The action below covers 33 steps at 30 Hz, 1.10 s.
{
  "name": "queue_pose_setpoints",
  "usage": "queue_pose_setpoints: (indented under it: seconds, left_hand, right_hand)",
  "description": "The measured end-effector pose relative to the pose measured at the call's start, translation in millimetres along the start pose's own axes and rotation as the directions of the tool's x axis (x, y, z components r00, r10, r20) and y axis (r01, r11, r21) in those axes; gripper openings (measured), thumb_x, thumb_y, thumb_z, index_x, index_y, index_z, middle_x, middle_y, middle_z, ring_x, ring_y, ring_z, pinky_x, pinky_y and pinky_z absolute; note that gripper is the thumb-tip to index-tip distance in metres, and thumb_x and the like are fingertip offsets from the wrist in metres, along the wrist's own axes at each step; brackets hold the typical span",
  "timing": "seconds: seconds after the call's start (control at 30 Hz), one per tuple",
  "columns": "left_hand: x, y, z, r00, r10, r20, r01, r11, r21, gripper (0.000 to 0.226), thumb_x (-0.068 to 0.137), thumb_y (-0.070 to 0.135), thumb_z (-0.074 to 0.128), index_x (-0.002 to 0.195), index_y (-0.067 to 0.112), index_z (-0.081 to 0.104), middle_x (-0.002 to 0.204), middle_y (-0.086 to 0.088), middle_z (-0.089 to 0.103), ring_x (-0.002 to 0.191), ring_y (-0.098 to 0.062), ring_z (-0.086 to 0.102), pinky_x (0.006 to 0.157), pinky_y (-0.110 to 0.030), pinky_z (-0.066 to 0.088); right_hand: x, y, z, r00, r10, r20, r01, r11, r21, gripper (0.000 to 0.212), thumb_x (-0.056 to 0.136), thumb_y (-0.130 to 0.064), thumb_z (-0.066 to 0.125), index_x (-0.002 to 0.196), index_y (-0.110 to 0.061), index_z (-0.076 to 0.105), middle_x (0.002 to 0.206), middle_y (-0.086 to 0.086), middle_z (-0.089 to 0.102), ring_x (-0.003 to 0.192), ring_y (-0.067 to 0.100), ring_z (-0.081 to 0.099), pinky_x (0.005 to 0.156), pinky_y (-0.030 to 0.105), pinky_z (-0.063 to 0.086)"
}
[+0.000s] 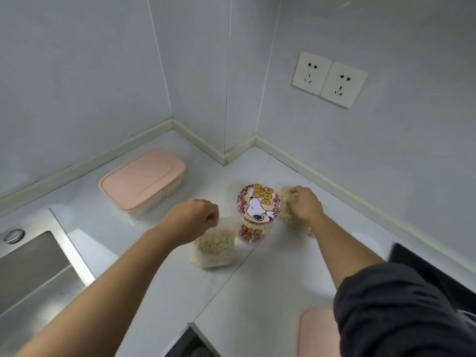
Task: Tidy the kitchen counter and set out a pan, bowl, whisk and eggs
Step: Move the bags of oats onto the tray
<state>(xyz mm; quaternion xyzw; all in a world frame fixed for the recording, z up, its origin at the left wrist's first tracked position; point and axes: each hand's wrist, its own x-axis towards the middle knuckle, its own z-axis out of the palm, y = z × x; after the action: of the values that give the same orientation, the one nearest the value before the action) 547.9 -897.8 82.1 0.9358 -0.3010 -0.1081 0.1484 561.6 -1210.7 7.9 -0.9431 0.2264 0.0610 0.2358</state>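
The left grip (198, 219) pinches the top of a clear noodle bag (213, 249) on the bench (257, 292). The right grip (305, 203) clutches a second noodle bag (285, 204) beside a dog-print jar (258, 202).

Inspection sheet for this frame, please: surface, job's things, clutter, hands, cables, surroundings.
Surface: white counter, running into a corner.
Job's things: pan, bowl, whisk, eggs: nothing seen.
Clutter: left bag and right bag of pale dry food flank a jar; pink-lidded box behind; pink lid at near edge.
Hands: left hand grips left bag's top; right hand grips right bag.
Cables: nothing seen.
Surroundings: sink left, dark hob right, two wall sockets.
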Motion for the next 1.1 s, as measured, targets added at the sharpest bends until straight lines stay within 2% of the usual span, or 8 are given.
queue_pose_setpoints:
  seconds: [0.2, 0.4, 0.57, 0.63, 0.7, 0.83, 0.97, 1.1]
  left_hand:
    - [8, -3, 1, 0.999, -0.017, 0.036, 0.017, 1.000, 0.006, 0.010, 0.089, 0.020, 0.055, 0.079, 0.020, 0.058, 0.074, 0.014, 0.052, 0.071, -0.010, 0.048, 0.065, -0.026, 0.042]
    - [7, -1, 5, 0.997, -0.030, 0.066, 0.030, 1.000, 0.002, 0.009, 0.090, 0.018, 0.053, 0.081, 0.019, 0.057, 0.076, 0.012, 0.053, 0.073, -0.011, 0.048, 0.057, -0.016, 0.032]
    - [0, 0, 8, 0.995, -0.057, 0.086, 0.058, 0.998, -0.019, 0.011, 0.089, 0.017, 0.052, 0.079, 0.020, 0.055, 0.074, 0.011, 0.053, 0.072, -0.013, 0.049, 0.065, -0.030, 0.043]
    - [-2, 0, 8, 0.995, -0.056, 0.086, 0.058, 0.998, -0.010, 0.011, 0.090, 0.019, 0.052, 0.079, 0.021, 0.055, 0.075, 0.011, 0.053, 0.074, -0.014, 0.050, 0.067, -0.033, 0.045]
    - [-5, 1, 10, 0.996, -0.048, 0.080, 0.049, 0.999, -0.007, 0.011, 0.091, 0.020, 0.052, 0.080, 0.021, 0.055, 0.078, 0.011, 0.054, 0.075, -0.013, 0.051, 0.066, -0.031, 0.044]
    - [-16, 2, 21, 0.996, -0.058, 0.064, 0.060, 0.998, -0.027, 0.012, 0.091, 0.019, 0.050, 0.081, 0.022, 0.056, 0.080, 0.013, 0.056, 0.075, -0.011, 0.051, 0.066, -0.027, 0.044]
    - [-26, 6, 28, 0.998, -0.039, 0.041, 0.041, 0.997, -0.064, 0.014, 0.090, 0.018, 0.051, 0.079, 0.023, 0.056, 0.077, 0.012, 0.056, 0.074, -0.012, 0.054, 0.064, -0.027, 0.044]
    - [-29, 7, 27, 1.000, -0.022, 0.004, 0.022, 0.995, -0.095, 0.014, 0.089, 0.016, 0.052, 0.077, 0.021, 0.058, 0.078, 0.009, 0.060, 0.072, -0.013, 0.054, 0.060, -0.025, 0.041]
  right_hand:
    - [38, -8, 8, 0.979, 0.062, 0.196, -0.052, 0.997, -0.056, 0.060, 0.089, -0.025, 0.054, 0.146, -0.022, 0.032, 0.144, 0.007, 0.045, 0.132, 0.030, 0.041, 0.110, 0.048, 0.024]
    - [60, -9, 14, 0.981, 0.122, 0.154, -0.106, 0.989, -0.105, 0.059, 0.091, -0.040, 0.051, 0.143, -0.016, 0.037, 0.144, 0.009, 0.045, 0.132, 0.031, 0.040, 0.109, 0.046, 0.024]
    - [69, -2, 15, 0.969, 0.155, 0.192, -0.166, 0.985, 0.039, 0.043, 0.077, -0.035, 0.063, 0.110, -0.008, 0.058, 0.114, 0.011, 0.063, 0.109, 0.033, 0.057, 0.102, 0.048, 0.038]
    - [63, 0, 8, 0.971, 0.136, 0.198, -0.162, 0.979, 0.121, 0.028, 0.077, -0.024, 0.064, 0.098, -0.007, 0.059, 0.093, 0.009, 0.062, 0.091, 0.029, 0.060, 0.086, 0.038, 0.048]
    - [49, 0, -5, 0.979, 0.099, 0.181, -0.135, 0.971, 0.197, 0.010, 0.083, -0.013, 0.059, 0.092, -0.007, 0.057, 0.084, 0.008, 0.057, 0.078, 0.025, 0.056, 0.068, 0.028, 0.044]
    - [23, 11, -25, 0.993, -0.019, 0.115, -0.016, 0.955, 0.297, 0.013, 0.086, -0.010, 0.059, 0.097, -0.004, 0.062, 0.082, 0.007, 0.062, 0.071, 0.020, 0.058, 0.058, 0.025, 0.043]
    - [-23, 20, -56, 0.996, -0.090, -0.011, 0.087, 0.923, 0.374, 0.006, 0.083, -0.008, 0.067, 0.079, -0.005, 0.063, 0.074, 0.008, 0.068, 0.063, 0.019, 0.065, 0.065, 0.035, 0.053]
    - [-75, 28, -92, 0.978, -0.135, -0.156, 0.182, 0.919, 0.349, 0.018, 0.080, -0.009, 0.073, 0.067, -0.013, 0.061, 0.080, 0.004, 0.071, 0.078, 0.016, 0.065, 0.071, 0.025, 0.048]
